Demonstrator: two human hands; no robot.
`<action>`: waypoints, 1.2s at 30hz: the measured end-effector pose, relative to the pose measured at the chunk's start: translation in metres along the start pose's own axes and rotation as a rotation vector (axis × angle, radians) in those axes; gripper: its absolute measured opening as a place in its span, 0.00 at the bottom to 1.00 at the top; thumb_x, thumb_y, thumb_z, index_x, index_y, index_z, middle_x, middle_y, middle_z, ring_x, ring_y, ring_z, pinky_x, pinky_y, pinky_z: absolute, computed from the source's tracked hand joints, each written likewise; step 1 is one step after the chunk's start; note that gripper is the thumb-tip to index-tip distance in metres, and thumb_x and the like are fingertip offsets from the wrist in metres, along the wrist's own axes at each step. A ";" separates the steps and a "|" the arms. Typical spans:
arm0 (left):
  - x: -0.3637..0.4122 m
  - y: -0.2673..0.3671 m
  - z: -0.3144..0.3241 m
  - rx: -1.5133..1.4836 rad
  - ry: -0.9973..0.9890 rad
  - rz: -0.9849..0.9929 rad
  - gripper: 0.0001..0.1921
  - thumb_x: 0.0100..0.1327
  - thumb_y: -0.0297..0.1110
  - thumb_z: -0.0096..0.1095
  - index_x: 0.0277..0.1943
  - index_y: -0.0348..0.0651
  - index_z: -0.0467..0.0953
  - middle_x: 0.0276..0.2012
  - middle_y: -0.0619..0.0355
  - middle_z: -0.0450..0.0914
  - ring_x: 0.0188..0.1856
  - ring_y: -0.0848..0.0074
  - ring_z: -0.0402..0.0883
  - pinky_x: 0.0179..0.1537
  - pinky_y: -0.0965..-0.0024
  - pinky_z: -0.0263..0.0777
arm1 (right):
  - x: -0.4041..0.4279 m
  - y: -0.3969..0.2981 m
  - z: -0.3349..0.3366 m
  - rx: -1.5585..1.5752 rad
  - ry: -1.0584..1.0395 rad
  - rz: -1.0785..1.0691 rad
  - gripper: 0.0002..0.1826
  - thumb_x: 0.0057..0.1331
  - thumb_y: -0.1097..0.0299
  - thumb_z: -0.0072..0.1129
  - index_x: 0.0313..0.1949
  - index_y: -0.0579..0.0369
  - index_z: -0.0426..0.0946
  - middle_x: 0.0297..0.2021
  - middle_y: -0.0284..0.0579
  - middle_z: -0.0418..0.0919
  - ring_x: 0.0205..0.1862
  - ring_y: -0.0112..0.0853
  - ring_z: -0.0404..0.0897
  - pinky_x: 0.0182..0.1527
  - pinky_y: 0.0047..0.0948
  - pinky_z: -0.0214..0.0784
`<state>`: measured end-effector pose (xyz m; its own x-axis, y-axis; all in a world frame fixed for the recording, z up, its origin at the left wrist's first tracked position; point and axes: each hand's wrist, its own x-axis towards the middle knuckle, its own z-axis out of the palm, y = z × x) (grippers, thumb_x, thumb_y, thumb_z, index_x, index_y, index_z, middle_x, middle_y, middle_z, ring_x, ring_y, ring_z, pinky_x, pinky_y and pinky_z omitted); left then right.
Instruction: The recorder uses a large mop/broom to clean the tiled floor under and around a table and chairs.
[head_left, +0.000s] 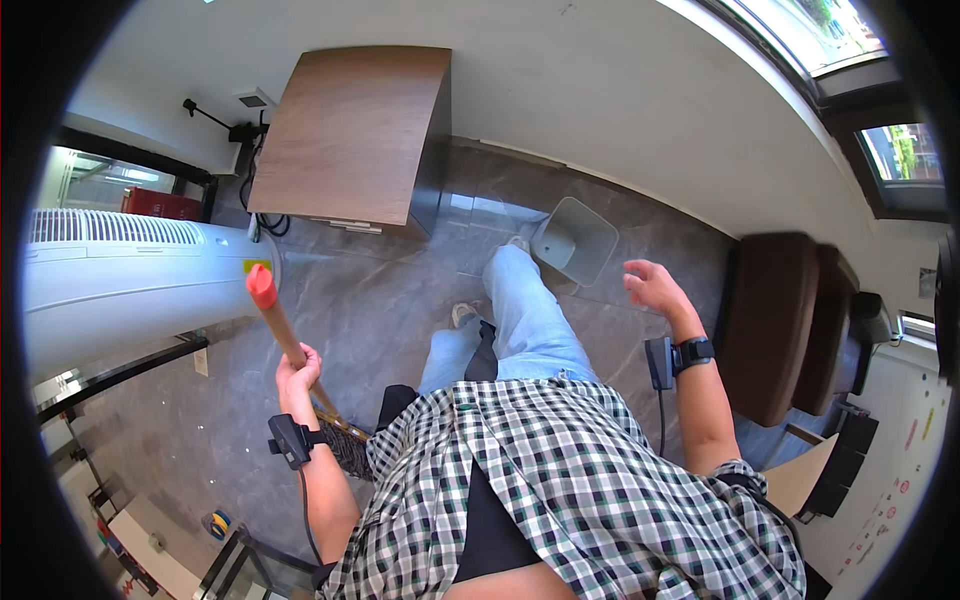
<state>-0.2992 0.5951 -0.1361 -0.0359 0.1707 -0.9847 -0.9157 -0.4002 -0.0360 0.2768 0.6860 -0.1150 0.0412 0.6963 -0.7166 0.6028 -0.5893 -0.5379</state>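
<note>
My left hand (299, 369) is closed around the wooden handle of a broom (280, 330), below its red end cap. The handle slants down past my left side to a dark bristled head (346, 448), partly hidden behind my shirt. My right hand (654, 286) hangs in the air with nothing in it, its fingers apart and partly curled. To the left of that hand, a pale grey plastic bin (576, 241) stands on the tiled floor by my foot, close to the wall. Both of my wrists carry strapped black devices with cables.
A brown wooden cabinet (352, 135) stands against the wall ahead, with black cables beside it. At the left is a white standing air conditioner (150, 281). Brown padded seats (772, 322) stand at the right. Small white bits (184, 450) lie on the floor at the lower left.
</note>
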 end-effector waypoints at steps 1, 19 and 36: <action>-0.004 -0.005 0.001 0.006 0.000 -0.002 0.15 0.42 0.19 0.48 0.35 0.30 0.55 0.26 0.49 0.60 0.26 0.70 0.64 0.25 0.72 0.69 | 0.008 0.000 0.003 -0.026 -0.003 -0.066 0.18 0.51 0.67 0.46 0.41 0.59 0.65 0.24 0.43 0.72 0.21 0.26 0.71 0.27 0.24 0.63; -0.007 0.075 -0.029 -0.081 -0.003 0.076 0.02 0.44 0.23 0.50 0.23 0.38 0.66 0.17 0.59 0.64 0.22 0.74 0.67 0.25 0.71 0.69 | 0.007 -0.006 0.012 -0.202 0.012 -0.238 0.17 0.51 0.68 0.46 0.41 0.59 0.64 0.23 0.45 0.71 0.21 0.26 0.70 0.29 0.24 0.62; 0.013 0.176 -0.278 -0.544 0.493 0.118 0.10 0.33 0.27 0.61 0.22 0.41 0.67 0.20 0.60 0.67 0.20 0.75 0.69 0.17 0.78 0.69 | -0.004 0.054 -0.027 -0.397 0.175 -0.088 0.17 0.49 0.65 0.47 0.40 0.56 0.66 0.36 0.49 0.70 0.38 0.37 0.70 0.41 0.30 0.60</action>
<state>-0.3496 0.2769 -0.2022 0.1795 -0.2737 -0.9449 -0.5844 -0.8023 0.1214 0.3307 0.6627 -0.1291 0.0896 0.8160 -0.5710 0.8681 -0.3450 -0.3568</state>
